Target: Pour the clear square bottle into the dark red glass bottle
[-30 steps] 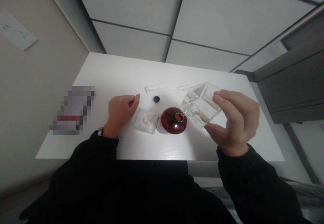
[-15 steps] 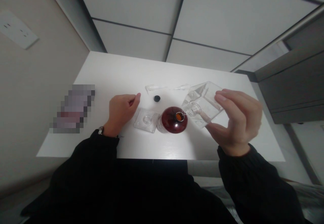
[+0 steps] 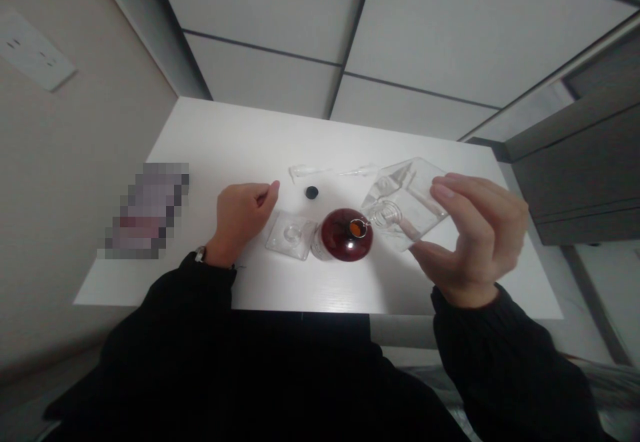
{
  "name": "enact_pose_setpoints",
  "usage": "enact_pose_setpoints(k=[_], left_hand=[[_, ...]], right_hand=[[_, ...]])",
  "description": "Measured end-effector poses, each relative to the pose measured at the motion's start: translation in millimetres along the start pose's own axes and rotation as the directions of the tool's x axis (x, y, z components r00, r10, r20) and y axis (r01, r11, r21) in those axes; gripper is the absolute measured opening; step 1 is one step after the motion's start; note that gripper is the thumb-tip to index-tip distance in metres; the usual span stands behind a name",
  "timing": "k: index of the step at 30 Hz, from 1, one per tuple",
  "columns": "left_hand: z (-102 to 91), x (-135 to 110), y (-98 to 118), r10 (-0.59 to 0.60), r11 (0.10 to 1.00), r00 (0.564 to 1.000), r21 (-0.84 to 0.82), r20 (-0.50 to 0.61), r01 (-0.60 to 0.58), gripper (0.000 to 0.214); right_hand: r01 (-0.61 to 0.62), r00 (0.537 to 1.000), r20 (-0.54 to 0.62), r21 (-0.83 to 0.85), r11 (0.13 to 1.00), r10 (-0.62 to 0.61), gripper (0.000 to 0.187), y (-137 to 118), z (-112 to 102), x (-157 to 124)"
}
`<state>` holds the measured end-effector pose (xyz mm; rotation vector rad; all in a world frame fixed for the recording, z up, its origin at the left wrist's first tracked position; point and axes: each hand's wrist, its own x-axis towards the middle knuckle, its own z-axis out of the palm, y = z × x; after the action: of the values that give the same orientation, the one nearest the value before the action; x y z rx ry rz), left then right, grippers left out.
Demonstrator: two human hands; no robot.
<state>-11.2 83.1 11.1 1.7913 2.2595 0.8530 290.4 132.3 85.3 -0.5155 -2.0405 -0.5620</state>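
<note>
My right hand [image 3: 475, 242] grips a clear square glass bottle [image 3: 403, 199], tipped on its side with its neck over the mouth of a dark red round bottle [image 3: 345, 235]. The red bottle stands upright near the front of the white table [image 3: 225, 142]. My left hand [image 3: 243, 219] rests on the table as a loose fist with the thumb out, just left of a clear square glass lid [image 3: 291, 234]. A small black cap [image 3: 311, 193] lies behind the red bottle.
Two clear plastic droppers [image 3: 305, 171] lie behind the black cap. A blurred-out flat object [image 3: 145, 212] sits at the table's left edge. A beige wall with a socket is on the left, grey cabinets on the right.
The view has shifted slightly; the clear bottle stays tipped at the red bottle's mouth. My left hand has not moved.
</note>
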Motion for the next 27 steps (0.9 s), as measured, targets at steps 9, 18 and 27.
enact_pose_setpoints(k=[9,18,27], left_hand=[[0.2,-0.2,-0.5,0.006,1.0,1.0,-0.001,-0.002,-0.006,0.051],[-2.0,-0.2,2.1,0.009,1.0,1.0,-0.006,0.009,-0.009,0.052],[-2.0,0.5,2.3,0.001,1.0,1.0,0.012,0.007,-0.002,0.053]], right_hand=[[0.026,0.999,-0.034,-0.012,1.0,-0.026,0.061,1.4,1.4,0.6],[0.013,1.0,-0.018,-0.029,0.999,-0.014,0.06,1.7,1.4,0.5],[0.021,1.0,-0.013,-0.03,0.999,-0.021,0.059,1.4,0.0,0.6]])
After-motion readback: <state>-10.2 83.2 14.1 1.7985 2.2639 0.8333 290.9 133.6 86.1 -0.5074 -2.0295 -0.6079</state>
